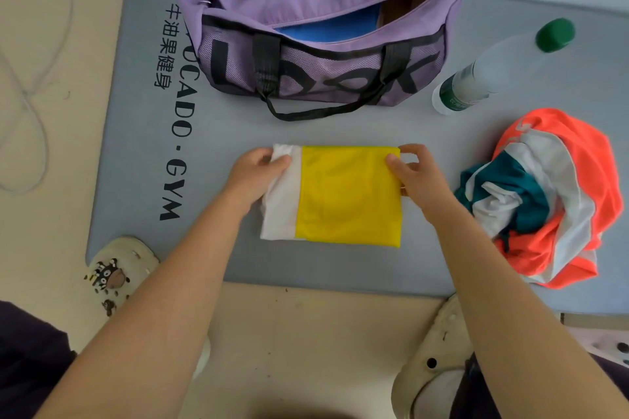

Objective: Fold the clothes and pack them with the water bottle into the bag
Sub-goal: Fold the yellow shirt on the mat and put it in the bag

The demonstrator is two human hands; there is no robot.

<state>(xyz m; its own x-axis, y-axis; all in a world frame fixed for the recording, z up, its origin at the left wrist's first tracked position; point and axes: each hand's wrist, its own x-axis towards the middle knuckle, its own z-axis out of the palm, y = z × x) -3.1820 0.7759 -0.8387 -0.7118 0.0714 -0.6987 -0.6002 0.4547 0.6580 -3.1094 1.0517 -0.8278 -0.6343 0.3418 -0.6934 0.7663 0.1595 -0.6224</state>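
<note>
**Yellow square folded, bag open just beyond it**

Yellow and white fabric, folded into a flat, roughly square garment point(335, 194), lies on the grey gym mat point(136, 146) directly in front of the person. The left hand point(258, 173) pinches its far left corner, fingers closed on the white band; the right hand point(413, 173) pinches the far right corner the same way. Both hands sit about equally near.

The purple zip-top duffel bag point(316, 27) stands straight ahead of the garment, its opening gaping toward the person, something blue already showing inside. The garment's gripped edge runs parallel to the bag's long axis, so a lift forward should likely carry it in.

To the right, a crumpled pile of orange, teal and white clothing point(551, 197) waits unfolded, and the clear plastic water bottle with a green cap point(493, 71) lies on its side beside the bag.
</note>
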